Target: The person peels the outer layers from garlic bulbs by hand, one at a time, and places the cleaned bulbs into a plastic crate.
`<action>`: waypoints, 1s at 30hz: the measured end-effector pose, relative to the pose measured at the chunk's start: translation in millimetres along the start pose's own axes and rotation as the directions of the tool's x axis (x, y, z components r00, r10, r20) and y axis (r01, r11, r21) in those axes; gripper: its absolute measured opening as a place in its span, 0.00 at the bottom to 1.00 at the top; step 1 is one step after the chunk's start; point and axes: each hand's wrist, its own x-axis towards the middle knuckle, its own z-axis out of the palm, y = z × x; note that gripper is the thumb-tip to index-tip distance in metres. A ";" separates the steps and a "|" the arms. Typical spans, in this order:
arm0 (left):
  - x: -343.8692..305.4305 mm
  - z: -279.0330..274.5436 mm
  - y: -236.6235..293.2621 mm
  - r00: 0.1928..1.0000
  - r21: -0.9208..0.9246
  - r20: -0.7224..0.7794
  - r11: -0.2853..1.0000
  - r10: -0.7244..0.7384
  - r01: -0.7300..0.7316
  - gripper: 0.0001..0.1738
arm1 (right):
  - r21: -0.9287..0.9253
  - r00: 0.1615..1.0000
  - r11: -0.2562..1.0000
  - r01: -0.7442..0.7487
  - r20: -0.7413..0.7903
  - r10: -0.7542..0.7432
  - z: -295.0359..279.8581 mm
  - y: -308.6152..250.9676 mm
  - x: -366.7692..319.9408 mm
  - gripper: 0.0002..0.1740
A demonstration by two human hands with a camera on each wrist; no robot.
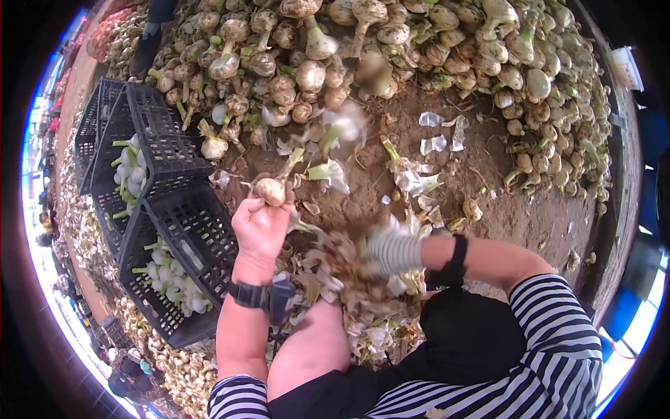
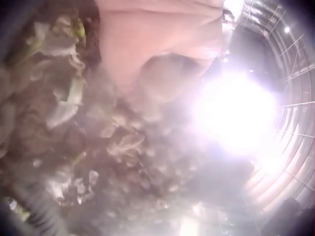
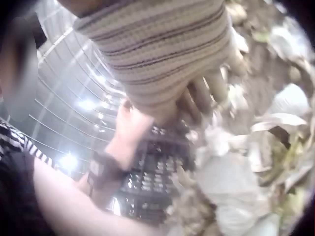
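In the head view my bare left hand (image 1: 259, 227) is raised and holds a garlic bulb (image 1: 270, 190) in its fingers, the stem pointing up and away. The left wrist view shows the same bulb (image 2: 162, 81), hazy under the hand. My right hand (image 1: 394, 250) wears a striped knit glove and is blurred, low over a heap of papery peels (image 1: 328, 262). Seen from the right wrist, its fingers (image 3: 216, 86) extend loosely downward above the pale peels (image 3: 231, 182), with nothing visible in them.
Black crates (image 1: 185, 230) at the left contain white, cleaned bulbs (image 1: 171, 276). A large pile of soil-stained garlic (image 1: 279, 77) spreads across the far side and right. Loose stems and skins lie on bare soil (image 1: 488, 160). A blurred pale bulb (image 1: 345, 126) shows ahead. Wooden boards (image 1: 623, 195) edge the right.
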 end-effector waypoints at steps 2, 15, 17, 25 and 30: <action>-16.8 23.6 -9.3 0.998 0.082 0.038 0.996 -0.044 0.041 0.23 | 0.146 0.823 0.989 -0.010 -0.560 0.091 -40.0 -3.7 -15.3 0.21; -55.7 62.1 -57.0 0.966 0.377 0.215 0.925 -0.142 0.052 0.31 | -0.138 0.239 0.990 -0.033 -0.963 -0.127 -47.0 -3.4 -29.3 0.35; -52.5 62.5 -52.8 0.970 0.336 0.186 0.938 -0.154 0.085 0.32 | -0.188 0.042 0.982 -0.012 -0.981 -0.187 -50.8 2.8 -43.6 0.34; -46.4 70.6 -60.5 0.967 0.474 0.081 0.863 -0.241 0.175 0.34 | -0.457 0.379 0.889 0.011 -0.821 -0.427 -51.9 -9.4 -48.0 0.28; -48.7 81.2 -65.8 0.984 0.691 0.066 0.719 -0.165 0.074 0.30 | -0.361 0.568 0.929 -0.084 -0.783 -0.253 -46.1 -10.1 -40.0 0.28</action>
